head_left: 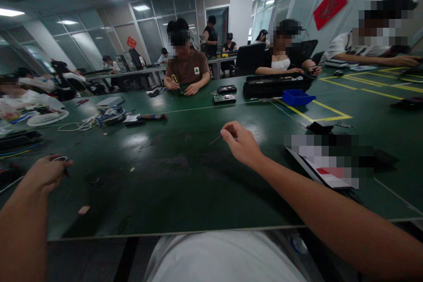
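My right hand (243, 144) is raised over the middle of the green table (172, 194). Its thumb and fingertips pinch a thin, straight, wire-like piece (214, 140) that points down to the left. At the left side, my left hand (49, 174) is closed around a cable (60, 158). A pale loop of it shows above the fingers, and something small and dark pokes out at the fingertips. A small pinkish scrap (83, 209) lies on the table to the right of that hand. A smaller pale scrap (132, 169) is farther in.
A white-and-black booklet (320, 165) lies by my right forearm. Beyond are a blue tray (297, 97), a long black casing (274, 84) and hard drives (224, 98). Bundled cables (110, 115) and a screwdriver-like tool (152, 116) lie back left. Several people sit around the table.
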A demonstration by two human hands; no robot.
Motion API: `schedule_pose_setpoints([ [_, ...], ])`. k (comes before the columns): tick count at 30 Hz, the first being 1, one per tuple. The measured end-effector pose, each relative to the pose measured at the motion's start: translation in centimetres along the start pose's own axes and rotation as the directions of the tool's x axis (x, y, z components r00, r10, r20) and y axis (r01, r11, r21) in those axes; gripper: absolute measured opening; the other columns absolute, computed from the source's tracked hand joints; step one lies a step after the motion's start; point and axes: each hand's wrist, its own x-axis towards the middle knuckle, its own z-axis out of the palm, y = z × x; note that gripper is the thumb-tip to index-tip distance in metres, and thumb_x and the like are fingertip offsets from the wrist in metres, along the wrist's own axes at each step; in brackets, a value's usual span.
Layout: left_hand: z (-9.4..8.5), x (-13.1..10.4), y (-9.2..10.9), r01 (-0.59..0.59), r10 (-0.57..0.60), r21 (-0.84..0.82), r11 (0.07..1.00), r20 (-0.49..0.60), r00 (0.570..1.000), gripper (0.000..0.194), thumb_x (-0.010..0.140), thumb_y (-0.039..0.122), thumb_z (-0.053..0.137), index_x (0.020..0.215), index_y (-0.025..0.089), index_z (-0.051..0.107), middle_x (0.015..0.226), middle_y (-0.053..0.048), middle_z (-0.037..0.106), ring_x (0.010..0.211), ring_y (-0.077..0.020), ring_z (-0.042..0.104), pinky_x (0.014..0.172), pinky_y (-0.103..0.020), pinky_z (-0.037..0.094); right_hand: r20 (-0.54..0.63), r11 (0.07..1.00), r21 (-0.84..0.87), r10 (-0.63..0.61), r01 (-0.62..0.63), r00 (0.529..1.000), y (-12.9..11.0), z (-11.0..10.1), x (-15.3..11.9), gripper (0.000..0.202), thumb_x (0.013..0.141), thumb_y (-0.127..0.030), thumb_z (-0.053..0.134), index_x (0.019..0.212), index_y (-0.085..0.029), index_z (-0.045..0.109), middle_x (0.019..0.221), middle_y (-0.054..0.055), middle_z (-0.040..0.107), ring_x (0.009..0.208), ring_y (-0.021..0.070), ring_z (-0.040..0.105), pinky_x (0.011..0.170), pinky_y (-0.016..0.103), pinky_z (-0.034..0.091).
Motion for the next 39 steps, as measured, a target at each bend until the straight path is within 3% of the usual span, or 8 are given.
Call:
schedule_pose_setpoints([
  [2, 1.9, -1.5, 1.9, 0.047, -0.043, -0.034, 0.998, 0.108, 0.993, 0.036, 0.055, 0.014, 0.078, 0.085, 0.013, 0.058, 0.071, 0.000, 0.059, 0.068, -0.0155, 0.053, 0.060, -0.023, 0.040, 0.020, 1.000, 0.011, 0.004, -0.004, 1.000, 0.1, 0.0, 0.0, 0.018, 0.094, -0.037, 0.051, 0.097, -0.022, 0.060, 0.085, 0.003, 0.069, 0.077, 0.0202, 0.065, 0.070, 0.034, 0.046],
  [4, 4.1, -3.4, 4.0, -0.093, 0.093, -0.012, 0.996, 0.273, 0.957, 0.044, 0.056, 0.022, 0.083, 0.094, 0.012, 0.064, 0.088, -0.003, 0.066, 0.083, -0.0180, 0.057, 0.068, -0.024, 0.043, 0.029, 1.000, 0.020, 0.011, -0.011, 1.000, 0.1, 0.0, 0.0, 0.018, 0.095, -0.037, 0.050, 0.096, -0.022, 0.061, 0.086, 0.004, 0.070, 0.076, 0.0198, 0.065, 0.069, 0.034, 0.046],
  [7, 7.8, -6.6, 6.9, -0.279, 0.240, -0.002, 0.960, 0.513, 0.824, 0.062, 0.064, 0.042, 0.083, 0.116, 0.012, 0.065, 0.108, -0.009, 0.068, 0.095, -0.0224, 0.059, 0.077, -0.029, 0.045, 0.010, 1.000, 0.020, 0.018, -0.018, 1.000, 0.1, 0.0, 0.0, 0.023, 0.094, -0.043, 0.053, 0.090, -0.022, 0.063, 0.081, 0.003, 0.070, 0.073, 0.0195, 0.065, 0.067, 0.033, 0.045],
  [10, 11.9, -10.0, 9.4, -0.369, 0.333, -0.069, 0.927, 0.601, 0.726, 0.066, 0.067, 0.047, 0.080, 0.121, 0.014, 0.063, 0.107, -0.011, 0.070, 0.098, -0.0255, 0.063, 0.087, -0.037, 0.047, -0.021, 0.997, 0.069, 0.034, -0.032, 0.999, 0.2, -0.1, 0.0, 0.028, 0.093, -0.048, 0.055, 0.087, -0.022, 0.063, 0.075, 0.002, 0.068, 0.069, 0.0186, 0.063, 0.065, 0.033, 0.045],
  [15, 18.9, -15.0, 11.9, -0.409, 0.422, -0.229, 0.883, 0.770, 0.479, 0.056, 0.070, 0.041, 0.078, 0.118, 0.016, 0.064, 0.115, -0.015, 0.069, 0.104, -0.0272, 0.064, 0.094, -0.042, 0.046, -0.088, 0.937, 0.348, 0.073, -0.038, 0.993, 0.2, -0.2, 0.3, 0.025, 0.092, -0.045, 0.056, 0.087, -0.021, 0.061, 0.073, 0.002, 0.066, 0.067, 0.0170, 0.062, 0.065, 0.033, 0.049],
  [20, 22.8, -18.6, 13.0, -0.487, 0.477, -0.275, 0.829, 0.802, 0.359, 0.040, 0.069, 0.025, 0.078, 0.107, 0.015, 0.070, 0.106, -0.013, 0.072, 0.097, -0.0255, 0.066, 0.092, -0.041, 0.047, -0.116, 0.870, 0.493, 0.083, -0.015, 0.990, 0.3, -0.2, 0.6, 0.023, 0.089, -0.044, 0.059, 0.090, -0.021, 0.061, 0.076, 0.003, 0.068, 0.069, 0.0176, 0.064, 0.068, 0.035, 0.052],
  [24, 23.3, -20.2, 13.3, -0.619, 0.560, -0.279, 0.734, 0.765, 0.319, 0.033, 0.073, 0.025, 0.075, 0.105, 0.018, 0.072, 0.104, -0.006, 0.073, 0.096, -0.0238, 0.065, 0.093, -0.039, 0.047, -0.119, 0.882, 0.471, 0.063, 0.001, 0.991, 0.5, 0.2, 0.5, 0.022, 0.090, -0.043, 0.060, 0.090, -0.021, 0.061, 0.076, 0.002, 0.068, 0.070, 0.0172, 0.065, 0.067, 0.034, 0.052],
  [39, 23.9, -20.9, 10.9, -0.695, 0.648, -0.271, 0.666, 0.671, 0.360, 0.039, 0.078, 0.022, 0.076, 0.116, 0.022, 0.071, 0.117, -0.004, 0.070, 0.108, -0.0228, 0.063, 0.100, -0.037, 0.044, -0.079, 0.954, 0.296, 0.069, -0.043, 0.994, 0.3, 0.5, 0.1, 0.020, 0.091, -0.040, 0.060, 0.093, -0.020, 0.064, 0.081, 0.004, 0.073, 0.076, 0.0187, 0.070, 0.071, 0.034, 0.054],
])
